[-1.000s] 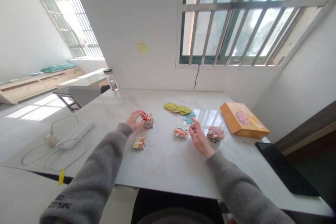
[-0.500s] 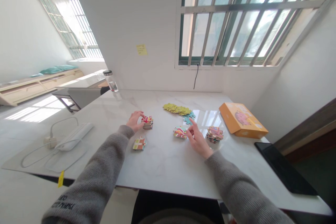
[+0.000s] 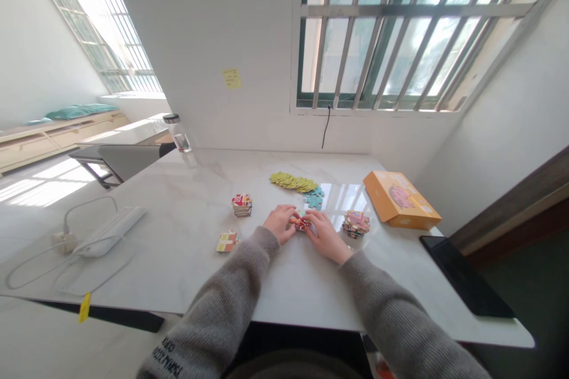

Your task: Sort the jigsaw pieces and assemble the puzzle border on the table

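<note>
My left hand and my right hand meet at the middle of the table, fingers closed around colourful jigsaw puzzle pieces. Fingertips cover much of these pieces, so how they join is hidden. To the left stands a neat stack of puzzle pieces, with a red one on top. Nearer me lies a brown and yellow puzzle piece. Just right of my right hand is a looser pile of pinkish puzzle pieces.
Beyond my hands spread overlapping yellow-green pieces and light-blue pieces. An orange box and a black tablet-like slab occupy the right side. At left are a white power strip with cables and a glass bottle.
My left hand has left the stack at left and moved right, joining my right hand at the middle pieces. My right hand's fingers have closed in on them. The view has shifted slightly.
</note>
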`<action>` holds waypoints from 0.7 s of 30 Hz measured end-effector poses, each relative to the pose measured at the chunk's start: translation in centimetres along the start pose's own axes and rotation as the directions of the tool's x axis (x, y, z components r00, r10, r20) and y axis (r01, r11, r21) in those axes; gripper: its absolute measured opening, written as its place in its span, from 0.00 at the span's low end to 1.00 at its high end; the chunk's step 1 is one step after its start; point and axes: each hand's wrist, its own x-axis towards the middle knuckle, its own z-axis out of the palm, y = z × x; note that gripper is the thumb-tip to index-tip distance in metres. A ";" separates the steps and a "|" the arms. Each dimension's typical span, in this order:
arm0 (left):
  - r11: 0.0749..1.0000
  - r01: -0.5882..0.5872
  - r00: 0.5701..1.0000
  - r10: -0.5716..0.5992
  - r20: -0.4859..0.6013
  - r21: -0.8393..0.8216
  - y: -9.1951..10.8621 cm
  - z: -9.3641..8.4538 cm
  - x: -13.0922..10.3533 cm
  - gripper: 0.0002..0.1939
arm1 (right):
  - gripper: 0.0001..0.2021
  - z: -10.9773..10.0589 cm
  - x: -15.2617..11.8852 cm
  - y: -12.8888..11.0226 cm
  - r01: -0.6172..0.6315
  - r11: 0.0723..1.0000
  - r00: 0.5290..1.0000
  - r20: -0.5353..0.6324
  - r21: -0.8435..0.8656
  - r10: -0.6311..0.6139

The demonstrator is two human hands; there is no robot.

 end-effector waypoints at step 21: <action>0.989 -0.057 0.980 0.028 -0.198 -0.140 -1.0 -0.2 -0.7 0.10 | 0.15 -1.2 0.6 -1.3 -0.099 0.990 0.987 -0.118 0.099 0.111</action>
